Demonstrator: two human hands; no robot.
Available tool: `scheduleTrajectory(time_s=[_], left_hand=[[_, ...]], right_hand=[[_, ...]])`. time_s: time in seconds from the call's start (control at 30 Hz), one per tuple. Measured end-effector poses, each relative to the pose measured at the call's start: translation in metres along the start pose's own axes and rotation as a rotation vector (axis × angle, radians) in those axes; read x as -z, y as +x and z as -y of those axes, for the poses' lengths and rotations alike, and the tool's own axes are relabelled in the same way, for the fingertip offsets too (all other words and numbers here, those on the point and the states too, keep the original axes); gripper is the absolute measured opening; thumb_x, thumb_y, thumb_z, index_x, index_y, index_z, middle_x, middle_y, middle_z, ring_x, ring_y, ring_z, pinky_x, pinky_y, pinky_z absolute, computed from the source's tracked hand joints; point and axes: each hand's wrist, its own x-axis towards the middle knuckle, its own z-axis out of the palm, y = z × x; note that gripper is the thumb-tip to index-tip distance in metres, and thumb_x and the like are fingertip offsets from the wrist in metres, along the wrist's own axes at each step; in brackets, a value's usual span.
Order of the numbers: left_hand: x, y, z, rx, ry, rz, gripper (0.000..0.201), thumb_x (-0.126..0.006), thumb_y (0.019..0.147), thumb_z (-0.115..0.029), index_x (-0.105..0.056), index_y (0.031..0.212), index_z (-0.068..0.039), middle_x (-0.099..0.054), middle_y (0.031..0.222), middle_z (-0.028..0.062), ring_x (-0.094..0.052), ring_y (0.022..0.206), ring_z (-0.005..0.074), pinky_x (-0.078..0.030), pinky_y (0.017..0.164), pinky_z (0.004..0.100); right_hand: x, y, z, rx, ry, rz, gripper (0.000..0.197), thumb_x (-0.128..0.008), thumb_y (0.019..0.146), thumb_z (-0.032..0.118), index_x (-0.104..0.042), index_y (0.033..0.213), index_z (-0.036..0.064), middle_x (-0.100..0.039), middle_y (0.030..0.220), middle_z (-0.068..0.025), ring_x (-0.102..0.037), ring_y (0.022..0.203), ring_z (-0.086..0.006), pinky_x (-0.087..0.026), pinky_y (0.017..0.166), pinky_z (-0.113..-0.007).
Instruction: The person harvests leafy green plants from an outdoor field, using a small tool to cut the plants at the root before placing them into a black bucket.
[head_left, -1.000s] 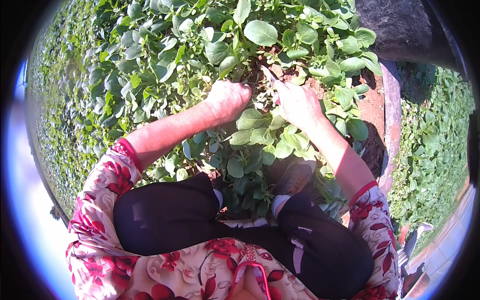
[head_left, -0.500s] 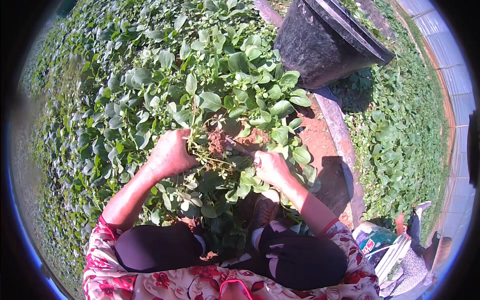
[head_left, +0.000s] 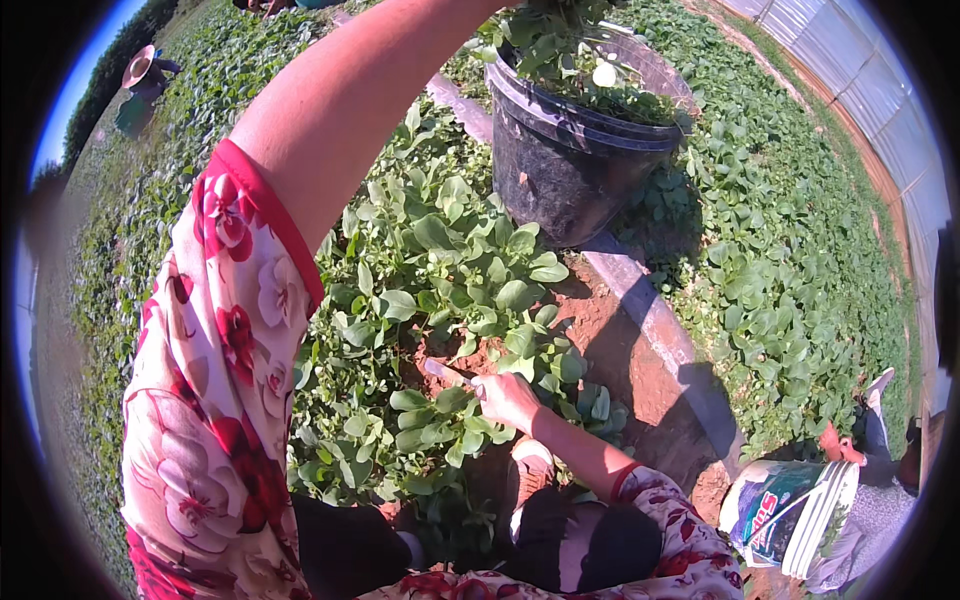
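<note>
My right hand point(head_left: 508, 402) is closed around a small knife point(head_left: 446, 373), its pale blade resting over the bare red soil among the leafy green plants point(head_left: 440, 240). My left arm point(head_left: 350, 95) stretches up and forward to the black bucket point(head_left: 580, 170); the hand itself lies beyond the top edge, so its grip is hidden. Pulled greenery point(head_left: 540, 45) hangs at the bucket's rim near that wrist, and more lies inside.
A plastic-covered strip point(head_left: 640, 290) runs beside the red soil. At lower right another person's hand point(head_left: 842, 447) is at a white and green pail point(head_left: 790, 515). A person in a hat point(head_left: 140, 68) is far left. Plastic sheeting point(head_left: 860, 80) lines the right.
My left hand has gone from the low weeds with their clump of soil up toward the bucket. My right hand stays low with the knife. The view has shifted, showing the bucket's inside.
</note>
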Motion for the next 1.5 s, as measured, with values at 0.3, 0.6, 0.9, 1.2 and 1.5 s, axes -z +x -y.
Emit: scheduleTrajectory(time_s=[0.3, 0.6, 0.9, 1.2, 1.5], left_hand=[[-0.085, -0.095, 0.001, 0.015, -0.405, -0.006, 0.024, -0.067, 0.08, -0.02, -0.064, 0.093, 0.0, -0.066, 0.077, 0.0114, -0.062, 0.067, 0.0162, -0.05, 0.062, 0.0285], [-0.116, -0.359, -0.002, 0.744, -0.285, 0.687, 0.028, -0.063, 0.082, -0.025, -0.066, 0.094, 0.0, -0.068, 0.081, 0.0145, -0.066, 0.074, 0.0222, -0.052, 0.074, 0.0327], [-0.202, -0.432, 0.02, 0.803, -0.158, 0.798, 0.053, -0.064, 0.077, -0.019, -0.049, 0.124, -0.001, -0.062, 0.105, 0.0229, -0.06, 0.099, 0.035, -0.047, 0.089, 0.0392], [-0.245, -0.435, 0.053, 0.957, -0.137, 0.722, 0.053, -0.075, 0.07, -0.034, -0.057, 0.108, -0.001, -0.064, 0.101, 0.0197, -0.063, 0.096, 0.0304, -0.049, 0.085, 0.0366], [-0.234, -0.419, 0.014, 1.576, -0.502, 0.262, 0.022, -0.071, 0.077, -0.01, -0.066, 0.096, 0.001, -0.067, 0.075, 0.0075, -0.06, 0.066, 0.0137, -0.048, 0.064, 0.0288]], right_hand=[[0.016, -0.011, -0.005, -0.083, -0.071, 0.101, 0.014, -0.058, 0.07, 0.009, -0.062, 0.084, 0.0076, -0.064, 0.072, -0.0124, -0.063, 0.068, -0.0303, -0.049, 0.063, -0.04], [0.097, -0.082, 0.012, -0.385, 0.192, -0.067, 0.018, -0.059, 0.077, 0.009, -0.066, 0.093, 0.0052, -0.06, 0.067, -0.0185, -0.061, 0.061, -0.031, -0.047, 0.06, -0.037], [0.092, -0.114, -0.019, -0.52, 0.162, -0.533, 0.025, -0.061, 0.077, 0.008, -0.066, 0.102, 0.0087, -0.065, 0.084, -0.0167, -0.064, 0.081, -0.0325, -0.05, 0.071, -0.039], [0.088, -0.089, 0.007, -0.397, 0.016, -0.265, 0.013, -0.057, 0.075, 0.004, -0.061, 0.087, 0.004, -0.058, 0.071, -0.0202, -0.059, 0.072, -0.0388, -0.046, 0.06, -0.042], [0.088, -0.087, 0.006, -0.493, -0.079, -0.248, 0.015, -0.055, 0.081, 0.016, -0.064, 0.082, 0.0036, -0.064, 0.073, -0.0188, -0.063, 0.073, -0.0372, -0.049, 0.067, -0.044]])
